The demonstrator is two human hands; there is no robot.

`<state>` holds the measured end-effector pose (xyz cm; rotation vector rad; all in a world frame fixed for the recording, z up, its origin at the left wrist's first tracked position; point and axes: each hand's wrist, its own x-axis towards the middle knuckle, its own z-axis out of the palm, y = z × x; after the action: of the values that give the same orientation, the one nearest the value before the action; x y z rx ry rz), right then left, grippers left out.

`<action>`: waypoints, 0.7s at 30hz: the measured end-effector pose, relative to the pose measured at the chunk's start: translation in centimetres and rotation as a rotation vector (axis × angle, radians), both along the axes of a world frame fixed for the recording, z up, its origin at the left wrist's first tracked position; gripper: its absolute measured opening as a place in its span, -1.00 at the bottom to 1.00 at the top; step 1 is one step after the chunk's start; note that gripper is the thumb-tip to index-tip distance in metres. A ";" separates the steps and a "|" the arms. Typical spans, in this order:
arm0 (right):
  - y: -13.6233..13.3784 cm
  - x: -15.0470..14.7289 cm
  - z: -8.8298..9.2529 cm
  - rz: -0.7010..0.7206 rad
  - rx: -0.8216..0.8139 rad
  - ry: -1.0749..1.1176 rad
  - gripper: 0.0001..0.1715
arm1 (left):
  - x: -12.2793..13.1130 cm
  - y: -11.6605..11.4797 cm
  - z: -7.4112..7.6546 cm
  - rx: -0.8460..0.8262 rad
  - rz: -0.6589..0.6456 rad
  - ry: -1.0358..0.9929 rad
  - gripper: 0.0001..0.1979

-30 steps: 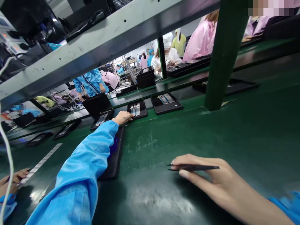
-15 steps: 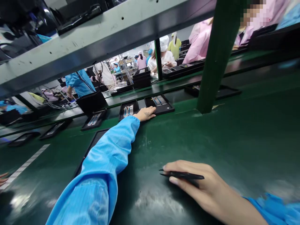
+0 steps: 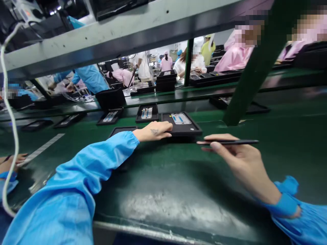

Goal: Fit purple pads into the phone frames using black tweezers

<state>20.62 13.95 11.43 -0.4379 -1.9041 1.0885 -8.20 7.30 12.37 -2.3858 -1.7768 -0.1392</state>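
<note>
My left hand (image 3: 155, 131) reaches across the green bench, its fingers closed on the near left edge of a shallow black tray (image 3: 185, 129). Inside that tray lies a flat silvery part with blue strips (image 3: 181, 118), which looks like a phone frame; a small white dot marks the tray's right corner. The tray's near edge seems slightly raised, with a dark gap under it. Between thumb and fingers, my right hand (image 3: 246, 160) holds black tweezers (image 3: 245, 142), their tips pointing left, just short of the tray's near right corner. Another black tray (image 3: 124, 129) is partly covered by my left arm.
More black trays with similar parts, such as one tray (image 3: 147, 113), line the far side of the bench. A slanted green post (image 3: 251, 78) stands right of centre under a grey shelf beam (image 3: 107, 42). A white cable (image 3: 9, 112) hangs at left, near another person's hand (image 3: 14, 160).
The gripped tray has come nearer and out of the row with my left hand. My right hand has moved up and right with the tweezers, towards the tray. The view has shifted.
</note>
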 end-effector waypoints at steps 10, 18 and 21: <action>-2.5 -4.2 -0.4 0.011 -0.073 0.066 -0.80 | 9.7 -19.5 -3.1 -0.029 -0.086 -0.053 -0.82; -3.5 -8.6 -1.1 0.175 -0.180 -0.139 -0.71 | 11.6 -20.8 -2.9 0.005 -0.153 -0.146 -0.69; -3.3 -8.6 -1.7 0.113 -0.088 -0.308 -0.74 | 11.1 -17.1 -3.2 0.075 -0.153 -0.111 -0.70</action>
<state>12.03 10.66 9.68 -0.5801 -2.1774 1.2392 2.86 -9.77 9.19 -2.5025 -1.6007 -0.3579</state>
